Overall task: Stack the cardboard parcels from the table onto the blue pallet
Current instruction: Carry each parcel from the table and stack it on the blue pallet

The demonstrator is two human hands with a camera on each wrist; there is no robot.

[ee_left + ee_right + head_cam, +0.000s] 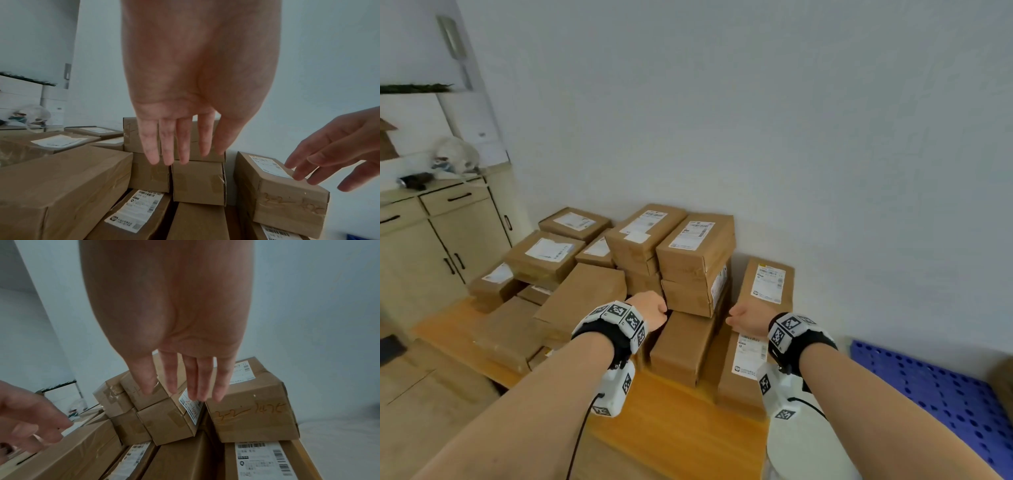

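On top of the wooden table, brown parcels sit piled against the wall, waiting to move. Off to the right lies the blue pallet. Both hands reach toward the middle pile, the left hand and right hand, fingers straight, holding nothing yet.

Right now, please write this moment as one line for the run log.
stage: reaching | left hand: open, empty | right hand: open, empty | parcels: on table | pallet: right of table
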